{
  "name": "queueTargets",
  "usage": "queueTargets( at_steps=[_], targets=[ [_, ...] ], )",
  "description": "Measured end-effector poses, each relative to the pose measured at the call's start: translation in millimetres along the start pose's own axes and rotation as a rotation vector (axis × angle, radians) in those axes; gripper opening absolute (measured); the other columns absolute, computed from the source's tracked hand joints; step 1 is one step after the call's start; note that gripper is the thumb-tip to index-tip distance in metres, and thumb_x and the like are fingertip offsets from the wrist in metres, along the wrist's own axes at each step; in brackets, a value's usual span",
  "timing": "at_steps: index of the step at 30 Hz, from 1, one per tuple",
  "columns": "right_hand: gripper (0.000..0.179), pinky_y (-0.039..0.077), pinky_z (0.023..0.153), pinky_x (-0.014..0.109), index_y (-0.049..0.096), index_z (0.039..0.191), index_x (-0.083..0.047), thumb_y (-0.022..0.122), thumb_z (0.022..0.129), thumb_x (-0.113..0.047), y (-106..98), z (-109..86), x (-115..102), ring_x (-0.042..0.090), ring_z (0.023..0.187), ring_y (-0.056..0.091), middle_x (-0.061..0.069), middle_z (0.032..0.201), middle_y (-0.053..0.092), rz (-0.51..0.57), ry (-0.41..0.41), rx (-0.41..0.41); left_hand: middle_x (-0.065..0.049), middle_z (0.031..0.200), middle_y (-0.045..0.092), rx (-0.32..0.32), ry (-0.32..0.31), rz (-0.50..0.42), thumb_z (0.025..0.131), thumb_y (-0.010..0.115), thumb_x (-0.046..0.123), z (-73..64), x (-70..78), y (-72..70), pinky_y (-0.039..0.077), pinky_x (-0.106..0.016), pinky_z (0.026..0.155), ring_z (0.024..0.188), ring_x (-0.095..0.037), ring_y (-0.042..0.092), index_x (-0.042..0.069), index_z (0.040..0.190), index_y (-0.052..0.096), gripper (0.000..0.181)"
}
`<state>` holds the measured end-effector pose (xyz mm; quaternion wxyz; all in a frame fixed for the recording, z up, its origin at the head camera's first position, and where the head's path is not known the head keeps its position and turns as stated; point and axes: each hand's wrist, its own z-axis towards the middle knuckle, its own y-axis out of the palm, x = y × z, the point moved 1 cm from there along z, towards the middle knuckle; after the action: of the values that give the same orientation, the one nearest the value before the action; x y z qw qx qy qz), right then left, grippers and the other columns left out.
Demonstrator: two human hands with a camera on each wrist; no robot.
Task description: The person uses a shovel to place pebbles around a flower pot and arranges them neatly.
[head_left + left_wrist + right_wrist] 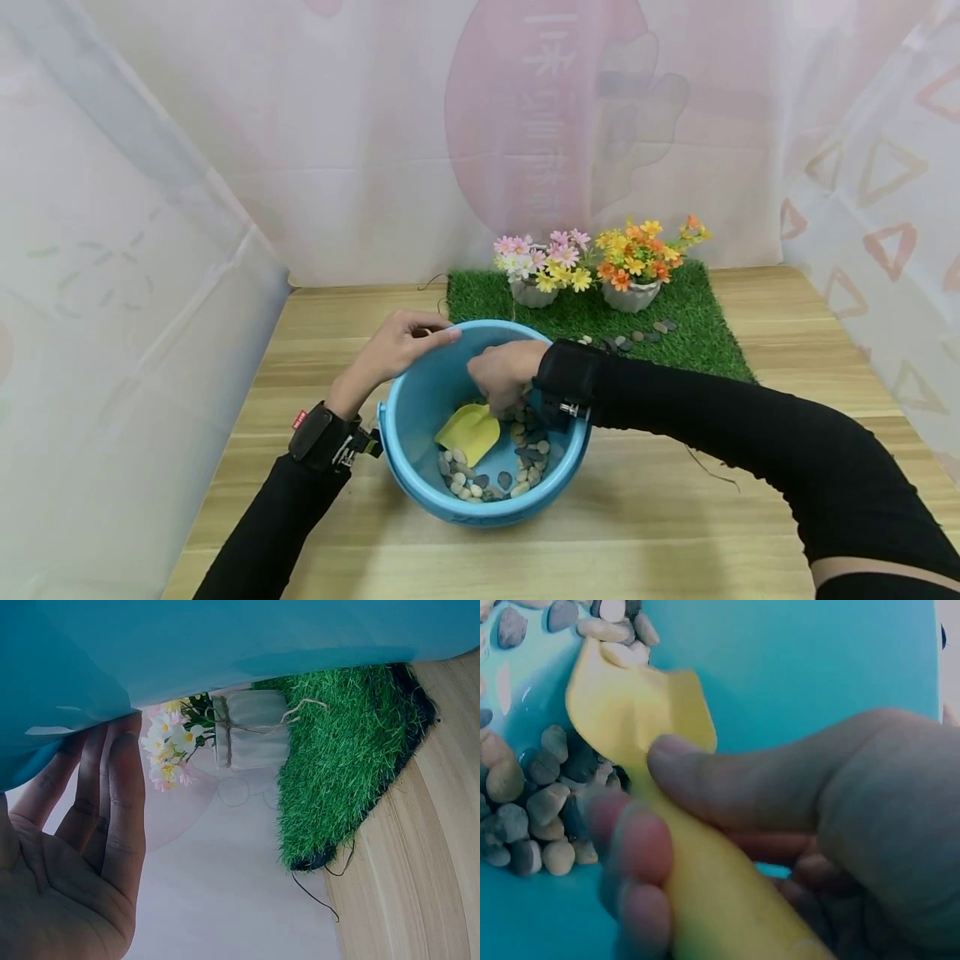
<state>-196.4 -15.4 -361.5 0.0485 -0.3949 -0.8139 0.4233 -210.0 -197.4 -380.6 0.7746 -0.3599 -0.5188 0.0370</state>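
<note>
A blue bucket (pixel 405 454) stands on the wooden table with pebbles (pixel 459 479) spread over its bottom. My left hand (pixel 397 346) holds the bucket's rim at the far left, thumb on top; in the left wrist view its fingers (pixel 124 817) lie against the outer wall. Inside the bucket my right hand (pixel 504 373) grips a yellow toy shovel (pixel 471 433). The right wrist view shows thumb and fingers wrapped round the shovel's handle (pixel 720 892). The scoop (pixel 622 701) rests low in the bucket, its front edge touching a few pebbles.
Behind the bucket lies an artificial grass mat (pixel 697 325). On it stand a pot of pink, white and yellow flowers (pixel 534 292) and a pot of orange and yellow flowers (pixel 632 296). Several loose stones (pixel 637 336) lie on the mat. A printed cloth (pixel 360 167) hangs behind.
</note>
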Motion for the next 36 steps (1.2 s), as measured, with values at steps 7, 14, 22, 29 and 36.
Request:
queueTargets(
  at_steps=[7,14,22,29,36],
  targets=[
    [0.029,0.044,0.057,0.025,0.069,0.068,-0.008,0.059,0.091,-0.023,-4,-4.9,3,0.018,0.058,0.06,0.004,0.062,0.063,0.088,-0.05,-0.106,0.007,0.086,0.065,0.008,-0.011,0.013,0.091,0.058,0.036,0.4,-0.8,0.5,0.052,-0.033,0.064,0.072,-0.01,0.062,0.021,0.097,0.07,0.02],
    [0.034,0.046,0.057,0.026,0.066,0.064,-0.006,0.059,0.092,-0.025,-3,-2.2,10,0.019,0.056,0.059,0.006,0.063,0.063,0.184,-0.126,-0.164,0.006,0.085,0.065,0.0,-0.003,0.01,0.092,0.057,0.036,1.9,-0.3,-0.3,0.052,-0.034,0.063,0.071,-0.011,0.062,0.018,0.096,0.07,0.023],
    [0.035,0.044,0.057,0.025,0.065,0.064,-0.008,0.056,0.093,-0.025,0,-8.0,0,0.02,0.057,0.058,0.005,0.06,0.059,0.178,-0.115,-0.182,0.002,0.085,0.066,-0.01,0.009,0.001,0.092,0.057,0.033,0.7,-1.7,-1.5,0.052,-0.034,0.064,0.072,-0.011,0.062,0.013,0.096,0.07,0.023],
    [0.034,0.044,0.056,0.026,0.068,0.066,-0.01,0.056,0.093,-0.028,0,-3.6,6,0.017,0.056,0.056,0.004,0.062,0.061,0.182,-0.151,-0.214,0.004,0.086,0.065,-0.003,0.008,0.001,0.092,0.057,0.034,0.0,-2.8,-0.2,0.053,-0.033,0.064,0.072,-0.01,0.062,0.016,0.097,0.07,0.023],
    [0.033,0.049,0.06,0.031,0.071,0.073,-0.011,0.057,0.092,-0.034,-2,12.5,27,0.02,0.059,0.059,0.005,0.069,0.065,0.234,-0.193,-0.273,0.005,0.087,0.066,0.0,0.003,-0.002,0.092,0.058,0.033,1.1,-1.7,0.6,0.053,-0.033,0.065,0.073,-0.011,0.063,0.019,0.096,0.07,0.019]
  ],
)
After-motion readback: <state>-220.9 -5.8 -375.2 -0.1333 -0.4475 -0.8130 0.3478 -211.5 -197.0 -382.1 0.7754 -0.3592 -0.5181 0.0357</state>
